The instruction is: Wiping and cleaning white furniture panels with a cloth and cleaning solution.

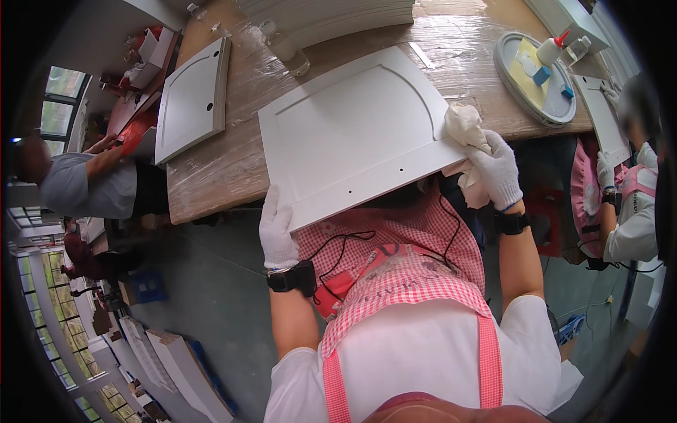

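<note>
As left hand grips panel, bottle near its far edge

The white panel hides its own underside and the stretch of table beneath it; how far the fingers of the left hand reach behind it cannot be told. A bunched cloth covers the panel's corner beside the fingers of the right hand. Beyond both hands' fingers, the upper edge cuts off a stack of white boards. Well right of the right fingers, a co-worker (head blurred) meets the dark rim; well left of the left fingers, another person has a blurred head.
</note>
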### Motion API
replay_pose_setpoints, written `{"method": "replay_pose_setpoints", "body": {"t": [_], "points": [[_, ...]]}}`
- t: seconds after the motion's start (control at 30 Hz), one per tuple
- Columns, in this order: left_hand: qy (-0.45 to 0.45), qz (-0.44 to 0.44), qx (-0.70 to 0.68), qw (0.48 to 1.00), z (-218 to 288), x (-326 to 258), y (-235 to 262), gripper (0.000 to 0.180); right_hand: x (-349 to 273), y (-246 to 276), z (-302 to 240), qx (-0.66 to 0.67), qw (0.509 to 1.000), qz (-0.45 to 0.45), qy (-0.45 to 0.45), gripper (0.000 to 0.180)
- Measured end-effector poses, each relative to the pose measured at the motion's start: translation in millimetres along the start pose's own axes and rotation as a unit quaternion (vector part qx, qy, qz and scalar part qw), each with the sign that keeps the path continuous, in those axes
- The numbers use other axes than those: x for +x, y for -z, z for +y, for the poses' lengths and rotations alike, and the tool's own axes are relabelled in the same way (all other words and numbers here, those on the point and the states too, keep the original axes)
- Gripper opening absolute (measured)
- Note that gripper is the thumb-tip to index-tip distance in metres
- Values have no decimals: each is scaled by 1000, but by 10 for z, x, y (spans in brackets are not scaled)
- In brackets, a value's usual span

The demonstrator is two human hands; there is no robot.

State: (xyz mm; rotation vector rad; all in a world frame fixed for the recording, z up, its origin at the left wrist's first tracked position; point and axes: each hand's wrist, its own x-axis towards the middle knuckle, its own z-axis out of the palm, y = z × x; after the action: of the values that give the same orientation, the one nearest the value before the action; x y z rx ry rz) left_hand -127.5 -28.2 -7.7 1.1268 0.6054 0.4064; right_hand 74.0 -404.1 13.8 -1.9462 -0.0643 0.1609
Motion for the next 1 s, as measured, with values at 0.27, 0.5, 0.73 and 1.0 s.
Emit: {"method": "replay_pose_setpoints", "body": {"t": [0.27, 0.5, 0.73, 1.0], "points": [[-62, -216, 59, 973, 1301, -113, -363, 92, 218, 683, -1419, 42, 984, 35, 170, 26], [-145, -71, 259, 952, 2183, 474, -683, 75, 765, 496, -2128, -104, 938, 109, 313, 29], [-413, -39, 539, 733, 2490, 1117, -1133, 53, 725, -672, -2871, -327, 743, 163, 561, 28], [-499, 63, 702, 505, 2322, 1240, -1564, 52, 974, -1164, -2893, -341, 779, 7, 526, 37]]}}
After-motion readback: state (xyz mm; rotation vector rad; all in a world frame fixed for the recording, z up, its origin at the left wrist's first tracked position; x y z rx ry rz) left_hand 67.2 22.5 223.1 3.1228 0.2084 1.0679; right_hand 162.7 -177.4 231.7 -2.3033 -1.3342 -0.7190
